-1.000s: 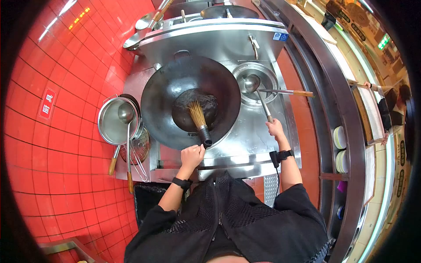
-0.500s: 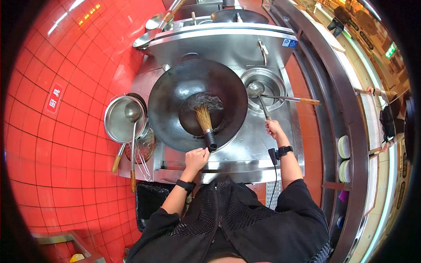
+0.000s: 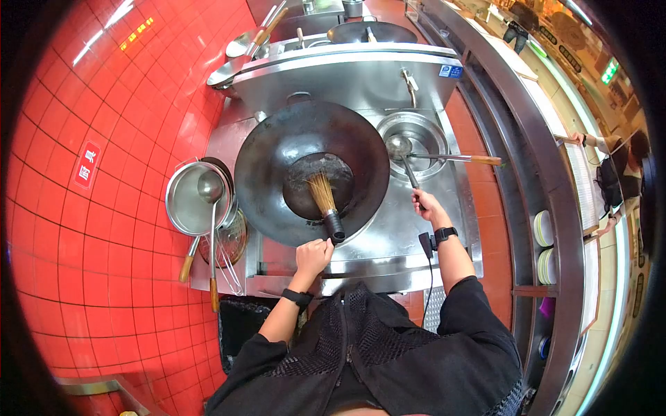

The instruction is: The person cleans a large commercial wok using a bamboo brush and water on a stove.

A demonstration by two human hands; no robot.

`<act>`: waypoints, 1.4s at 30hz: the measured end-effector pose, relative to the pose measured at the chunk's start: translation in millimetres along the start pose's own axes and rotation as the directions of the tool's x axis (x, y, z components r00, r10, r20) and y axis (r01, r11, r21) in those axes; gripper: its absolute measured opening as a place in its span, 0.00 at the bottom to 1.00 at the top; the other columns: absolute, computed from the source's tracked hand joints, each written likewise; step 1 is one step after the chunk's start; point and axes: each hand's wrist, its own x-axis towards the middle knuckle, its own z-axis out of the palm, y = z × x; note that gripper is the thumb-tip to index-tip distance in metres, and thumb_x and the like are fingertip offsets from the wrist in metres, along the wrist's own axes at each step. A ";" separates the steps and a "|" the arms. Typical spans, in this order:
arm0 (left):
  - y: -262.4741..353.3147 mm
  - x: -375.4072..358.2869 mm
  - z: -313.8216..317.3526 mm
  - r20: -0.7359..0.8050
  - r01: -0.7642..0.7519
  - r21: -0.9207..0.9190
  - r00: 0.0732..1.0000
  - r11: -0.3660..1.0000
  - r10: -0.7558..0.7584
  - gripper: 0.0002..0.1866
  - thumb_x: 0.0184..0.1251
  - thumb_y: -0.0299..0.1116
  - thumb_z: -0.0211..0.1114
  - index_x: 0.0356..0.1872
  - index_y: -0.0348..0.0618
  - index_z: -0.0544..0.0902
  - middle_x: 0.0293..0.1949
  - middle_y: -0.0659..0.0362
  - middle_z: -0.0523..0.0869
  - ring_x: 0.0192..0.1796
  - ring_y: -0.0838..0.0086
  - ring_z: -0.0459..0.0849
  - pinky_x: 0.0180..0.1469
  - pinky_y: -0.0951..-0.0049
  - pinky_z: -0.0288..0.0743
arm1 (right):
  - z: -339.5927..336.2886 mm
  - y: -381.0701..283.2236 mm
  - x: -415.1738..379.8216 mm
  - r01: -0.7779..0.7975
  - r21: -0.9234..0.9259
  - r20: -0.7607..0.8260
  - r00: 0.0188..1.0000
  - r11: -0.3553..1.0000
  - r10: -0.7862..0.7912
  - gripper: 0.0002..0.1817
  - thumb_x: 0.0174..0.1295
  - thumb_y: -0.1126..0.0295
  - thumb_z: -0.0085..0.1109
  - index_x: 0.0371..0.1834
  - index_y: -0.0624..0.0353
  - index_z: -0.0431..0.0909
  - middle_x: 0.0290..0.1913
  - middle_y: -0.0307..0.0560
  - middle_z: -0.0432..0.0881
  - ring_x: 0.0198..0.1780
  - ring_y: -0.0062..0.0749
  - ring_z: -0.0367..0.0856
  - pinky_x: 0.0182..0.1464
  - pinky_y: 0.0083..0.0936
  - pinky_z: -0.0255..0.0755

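A large dark wok (image 3: 270,159) sits on the steel stove with a little liquid (image 3: 333,169) in its bottom. Inside it leans a bristle wok brush (image 3: 322,195), its black handle resting over the near rim. My left hand (image 3: 314,256) is closed at that near rim, just left of the brush handle; its grip appears to be on the wok, though the exact hold is hidden. My right hand (image 3: 429,207) is closed round the handle of a ladle (image 3: 399,145). The ladle's bowl is inside a round steel pot (image 3: 438,132) to the right of the wok.
A wooden-handled utensil (image 3: 479,160) lies across the pot. Left of the wok are a strainer (image 3: 182,201) and another ladle (image 3: 210,187) beside red tiles. A tap (image 3: 409,80) is on the steel backsplash (image 3: 333,73). Plates (image 3: 546,266) stand on right-hand shelves; another person's arm (image 3: 590,141) is beyond.
The view has shifted slightly. The wok appears a little nearer to me, and a whitish patch in its liquid looks different. Both hands keep their holds, and the ladle bowl stays in the pot.
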 end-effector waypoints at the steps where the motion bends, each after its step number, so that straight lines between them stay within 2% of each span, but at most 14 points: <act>1: 0.0 0.0 0.0 -0.003 0.000 0.007 1.000 1.000 0.000 0.18 0.60 0.35 0.61 0.11 0.41 0.78 0.15 0.56 0.78 0.17 0.60 0.79 0.20 0.61 0.72 | 2.3 -2.0 -3.7 0.003 -0.001 -0.003 1.000 1.000 -0.003 0.15 0.67 0.54 0.54 0.27 0.51 0.72 0.20 0.30 0.71 0.17 0.15 0.67 0.16 0.17 0.64; 3: 0.3 -0.6 -0.1 -0.003 -0.005 0.008 1.000 1.000 0.005 0.18 0.60 0.35 0.61 0.11 0.42 0.78 0.15 0.57 0.78 0.17 0.60 0.79 0.20 0.62 0.72 | 3.8 -2.5 -8.4 0.012 -0.107 -0.154 0.988 0.994 -0.029 0.17 0.67 0.53 0.54 0.28 0.53 0.74 0.22 0.33 0.74 0.18 0.16 0.70 0.18 0.18 0.68; 7: -0.1 0.9 0.8 -0.031 -0.017 0.017 0.999 1.000 0.018 0.18 0.60 0.35 0.61 0.10 0.42 0.77 0.14 0.57 0.77 0.16 0.61 0.78 0.19 0.63 0.72 | -9.0 1.4 19.3 -0.050 -0.234 -0.161 0.987 0.971 0.012 0.18 0.67 0.51 0.53 0.36 0.56 0.74 0.25 0.35 0.75 0.18 0.18 0.69 0.19 0.19 0.69; 9: -0.3 -0.8 2.0 -0.045 -0.024 0.015 0.999 1.000 0.025 0.18 0.59 0.35 0.61 0.10 0.43 0.77 0.14 0.57 0.77 0.16 0.61 0.78 0.19 0.63 0.71 | -14.1 5.4 31.3 0.020 -0.404 -0.234 0.964 0.915 -0.124 0.17 0.66 0.55 0.54 0.28 0.58 0.75 0.22 0.39 0.75 0.20 0.28 0.74 0.19 0.26 0.69; 13: -0.5 -0.2 2.5 -0.039 -0.019 0.035 0.999 0.999 0.020 0.17 0.59 0.35 0.61 0.10 0.43 0.77 0.14 0.58 0.78 0.16 0.62 0.79 0.20 0.64 0.72 | -2.6 -1.6 34.6 -0.128 -0.642 -0.386 0.906 0.756 -0.174 0.13 0.59 0.64 0.57 0.21 0.60 0.73 0.18 0.42 0.74 0.18 0.27 0.72 0.17 0.28 0.66; 15: -0.4 -0.7 1.7 -0.049 -0.006 0.043 0.999 0.999 0.008 0.17 0.59 0.35 0.61 0.10 0.43 0.77 0.14 0.58 0.78 0.17 0.62 0.79 0.20 0.64 0.73 | 1.5 0.5 34.9 -0.116 -0.693 -0.414 0.872 0.712 -0.261 0.14 0.56 0.66 0.60 0.18 0.60 0.73 0.17 0.42 0.73 0.16 0.28 0.71 0.16 0.31 0.65; 17: -1.3 -1.3 3.2 -0.068 -0.011 0.008 0.998 1.000 0.012 0.17 0.59 0.35 0.61 0.10 0.43 0.77 0.15 0.57 0.79 0.17 0.61 0.79 0.20 0.63 0.73 | -9.1 7.0 51.1 -0.089 -0.667 -0.379 0.895 0.740 -0.235 0.14 0.56 0.67 0.62 0.17 0.61 0.73 0.17 0.41 0.74 0.16 0.28 0.73 0.17 0.32 0.67; 18: -2.1 -1.7 4.4 -0.079 -0.017 -0.001 0.997 1.000 0.016 0.17 0.59 0.35 0.61 0.11 0.43 0.78 0.15 0.57 0.79 0.17 0.61 0.79 0.20 0.63 0.73 | -3.7 7.0 40.6 -0.062 -0.557 -0.414 0.885 0.828 -0.212 0.13 0.56 0.68 0.63 0.17 0.58 0.72 0.17 0.40 0.72 0.17 0.27 0.71 0.16 0.29 0.65; 21: -4.7 -3.4 7.4 -0.056 0.010 0.018 0.998 1.000 -0.009 0.17 0.59 0.36 0.61 0.11 0.43 0.78 0.15 0.57 0.79 0.17 0.61 0.79 0.20 0.63 0.73 | -5.7 4.9 38.0 -0.083 -0.458 -0.366 0.925 0.885 -0.102 0.13 0.58 0.68 0.61 0.19 0.55 0.71 0.16 0.37 0.69 0.15 0.24 0.67 0.15 0.24 0.59; 25: 1.8 -2.2 2.0 -0.034 -0.001 0.010 0.999 1.000 0.001 0.18 0.59 0.36 0.61 0.11 0.43 0.78 0.15 0.57 0.79 0.17 0.61 0.79 0.20 0.63 0.73 | -21.4 11.7 43.9 -0.059 -0.408 -0.291 0.954 0.911 -0.069 0.10 0.56 0.68 0.61 0.20 0.57 0.75 0.17 0.39 0.72 0.16 0.26 0.69 0.15 0.28 0.58; 27: 1.1 -0.3 -0.8 -0.040 -0.012 0.041 0.999 0.999 0.014 0.18 0.59 0.36 0.61 0.10 0.43 0.78 0.15 0.58 0.79 0.17 0.61 0.79 0.20 0.62 0.73 | -13.8 10.4 30.7 -0.041 -0.278 -0.227 0.974 0.960 -0.024 0.13 0.61 0.66 0.59 0.22 0.52 0.67 0.15 0.32 0.63 0.14 0.18 0.59 0.15 0.19 0.53; 29: -3.2 -2.1 5.5 -0.063 -0.016 0.023 0.998 1.000 0.017 0.18 0.59 0.36 0.61 0.11 0.43 0.78 0.15 0.58 0.78 0.16 0.61 0.79 0.20 0.63 0.73 | -12.1 11.1 29.1 -0.069 -0.326 -0.234 0.972 0.943 -0.010 0.14 0.61 0.65 0.59 0.22 0.51 0.65 0.15 0.30 0.63 0.14 0.16 0.60 0.15 0.18 0.53; 35: -1.3 -0.7 2.4 -0.054 -0.050 0.020 0.997 0.999 0.051 0.17 0.59 0.35 0.61 0.10 0.44 0.76 0.14 0.58 0.77 0.16 0.62 0.78 0.20 0.63 0.72 | -14.6 11.3 16.8 -0.021 -0.058 -0.144 0.989 0.998 0.013 0.12 0.60 0.66 0.60 0.22 0.50 0.68 0.15 0.29 0.64 0.14 0.16 0.60 0.14 0.17 0.52; 42: -3.7 -0.4 2.6 -0.038 -0.064 0.044 0.997 0.997 0.066 0.17 0.59 0.35 0.61 0.10 0.44 0.76 0.13 0.59 0.76 0.16 0.63 0.78 0.19 0.64 0.71 | -12.1 15.9 17.6 0.000 -0.006 -0.147 0.989 1.000 -0.001 0.12 0.61 0.66 0.60 0.23 0.50 0.69 0.16 0.30 0.65 0.14 0.15 0.60 0.14 0.17 0.53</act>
